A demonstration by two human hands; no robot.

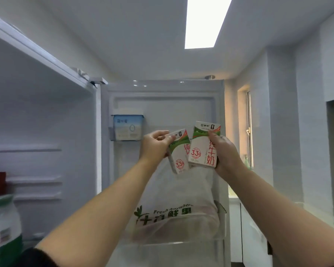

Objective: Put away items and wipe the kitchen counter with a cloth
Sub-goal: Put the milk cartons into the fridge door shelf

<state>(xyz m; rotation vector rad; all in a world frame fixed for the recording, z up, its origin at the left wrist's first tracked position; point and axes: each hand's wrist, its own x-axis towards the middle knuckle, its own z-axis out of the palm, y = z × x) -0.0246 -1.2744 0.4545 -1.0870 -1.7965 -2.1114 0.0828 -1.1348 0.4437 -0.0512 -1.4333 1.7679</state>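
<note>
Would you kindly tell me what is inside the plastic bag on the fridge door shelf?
Through the plastic bag a pale pink mass shows faintly near the bottom; what it is cannot be told. The left milk carton and right milk carton cover its top.

You are in a home kitchen. At 9 o'clock stands an open refrigerator compartment [41, 122] with ribbed shelf rails; its door [162, 105] at 12 o'clock carries a printed grocery bag [174, 209] in a door bin. A milk carton [202, 149] and a second carton [178, 157] are in front of the door. At 3 o'clock note the tiled wall [283, 112] and window [249, 128]; at 4 o'clock, a worktop [233, 196] over a white base cabinet [245, 237].
</note>
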